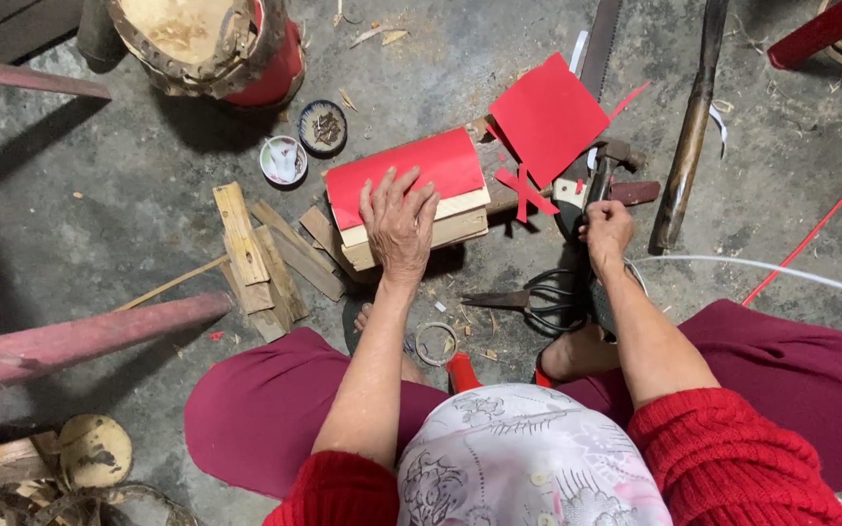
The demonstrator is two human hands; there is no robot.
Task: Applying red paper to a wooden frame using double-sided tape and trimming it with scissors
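A: We see the left hand (399,222) flat, fingers spread, palm down on the wooden block (421,216), partly on the red paper (403,175) wrapped over its top.

B: Right hand (606,232)?

A: Right of the block, fingers curled around a dark handle; we can't tell which tool it belongs to. A hammer (614,166) lies just above it.

B: What else is near the block?

A: Loose red sheet (548,117) up-right of the block, red offcuts (525,190) touching its right end. Black scissors (528,297) below-right. Wood slats (260,258) just left. Two small dishes (302,144) up-left, and a red-and-tan drum-like object (221,44) further up-left. Long wooden handle (689,127) well right of the block
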